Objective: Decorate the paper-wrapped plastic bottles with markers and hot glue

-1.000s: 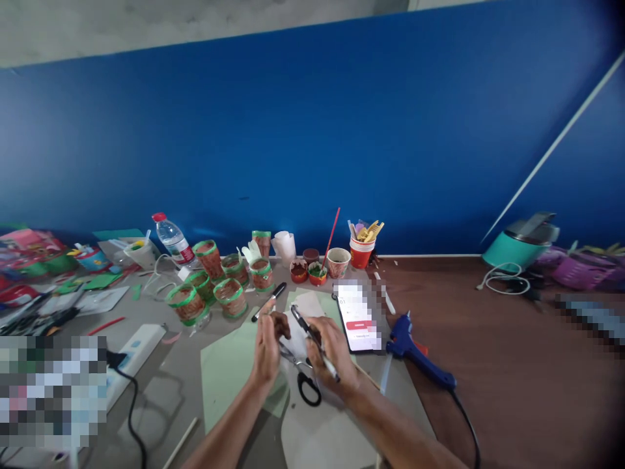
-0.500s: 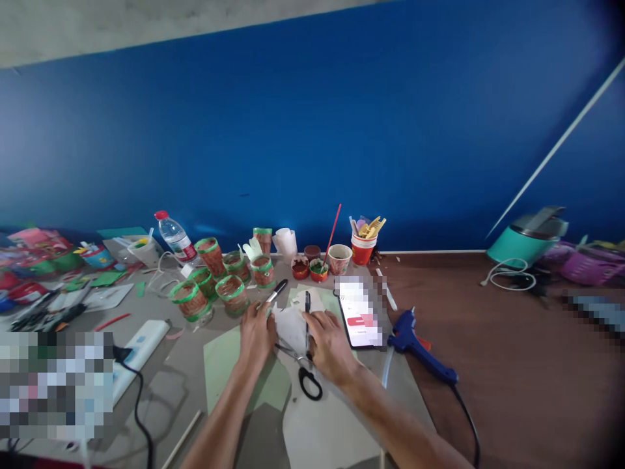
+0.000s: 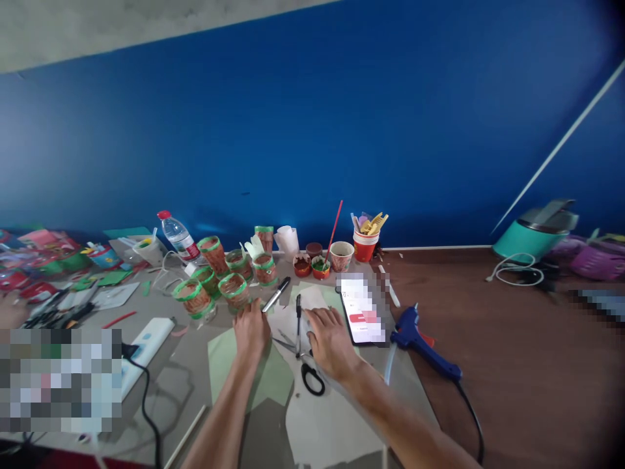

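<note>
My left hand (image 3: 252,331) rests on the left edge of the white paper (image 3: 319,423), its fingertips near a silver marker with a black cap (image 3: 276,295). Whether it holds anything is hidden. My right hand (image 3: 331,340) lies with fingers spread on the paper, just right of a black pen (image 3: 298,326); nothing shows in its grasp. Scissors with black handles (image 3: 312,380) lie below the pen, their blades crossing its lower end. Pale green paper (image 3: 229,368) lies under the white paper. A lit phone (image 3: 361,311) is right of my right hand.
Painted green-rimmed cups (image 3: 233,290) and small paint pots (image 3: 321,267) stand behind my hands. A blue glue gun (image 3: 424,345) with a cord lies at right. At left are a power strip (image 3: 146,345) and a water bottle (image 3: 178,236). A red cup (image 3: 365,247) holds plastic cutlery.
My right hand's fingers have come off the black pen, which now lies slightly further left on the paper. My left hand has shifted slightly away from the marker. The view has moved a little.
</note>
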The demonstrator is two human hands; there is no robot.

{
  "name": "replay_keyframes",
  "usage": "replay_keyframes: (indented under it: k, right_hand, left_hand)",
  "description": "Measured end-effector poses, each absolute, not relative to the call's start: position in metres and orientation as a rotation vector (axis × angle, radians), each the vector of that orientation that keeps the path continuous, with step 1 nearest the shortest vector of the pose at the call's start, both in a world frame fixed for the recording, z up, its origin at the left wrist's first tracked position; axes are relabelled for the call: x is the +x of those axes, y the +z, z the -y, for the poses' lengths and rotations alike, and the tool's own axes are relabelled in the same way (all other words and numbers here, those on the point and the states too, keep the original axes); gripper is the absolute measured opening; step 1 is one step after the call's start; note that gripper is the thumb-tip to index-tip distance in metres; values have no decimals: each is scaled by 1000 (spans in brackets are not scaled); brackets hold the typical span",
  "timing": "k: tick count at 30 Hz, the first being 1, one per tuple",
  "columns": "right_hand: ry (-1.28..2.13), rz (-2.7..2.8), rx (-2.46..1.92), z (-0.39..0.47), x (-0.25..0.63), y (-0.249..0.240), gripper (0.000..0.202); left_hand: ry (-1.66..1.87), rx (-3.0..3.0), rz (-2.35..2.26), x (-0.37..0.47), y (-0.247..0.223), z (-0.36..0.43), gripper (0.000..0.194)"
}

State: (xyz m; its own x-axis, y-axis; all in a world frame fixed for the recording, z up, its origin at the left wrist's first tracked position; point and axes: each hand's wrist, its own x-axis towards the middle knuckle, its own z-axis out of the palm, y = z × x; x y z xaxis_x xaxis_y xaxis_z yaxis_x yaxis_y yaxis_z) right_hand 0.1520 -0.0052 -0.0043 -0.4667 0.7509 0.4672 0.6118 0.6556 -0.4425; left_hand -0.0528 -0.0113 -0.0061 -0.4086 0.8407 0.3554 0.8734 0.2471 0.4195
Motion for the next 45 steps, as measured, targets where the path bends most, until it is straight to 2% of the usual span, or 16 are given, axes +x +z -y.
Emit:
replay_keyframes:
  k: [4,7,16,21,28,32,35,42,45]
  right_hand:
    - [266,2157,-1068,5,152,-3,45]
    - [238,2111,-1098,3,154,-2,41]
    - [220,2094,-1161,2,155,1,33]
    - [214,2105,-1128,0,157,-1,28]
    - [258,2210,-1304,2,157,7,20]
    - [352,2228,-1221,3,157,7,26]
    - [404,2255,-1108,4,157,5,30]
    - [363,2274,-1082,6,153,3,24]
    - [390,2256,-978,7,152,2,25]
  left_hand:
    - [-1351,-1668,2313,-54,-5,8,25]
    - [-1482,-1677,2175,-51,0,9,17]
    - [-1104,-2062,1729,-23,18,27,16]
    - [-1180,-2358,1545,-8,25,33,24]
    - [-1454,-1997,1937,-17,9,26,25]
    - [-1464,-1942,2168,-18,2,21,28]
    - [-1369,-2001,2217,-19,-1,19,29]
    - [-935,-2185,2039,-16,-6,20,34]
    - [-868,-2223,2058,-13,-7,22,34]
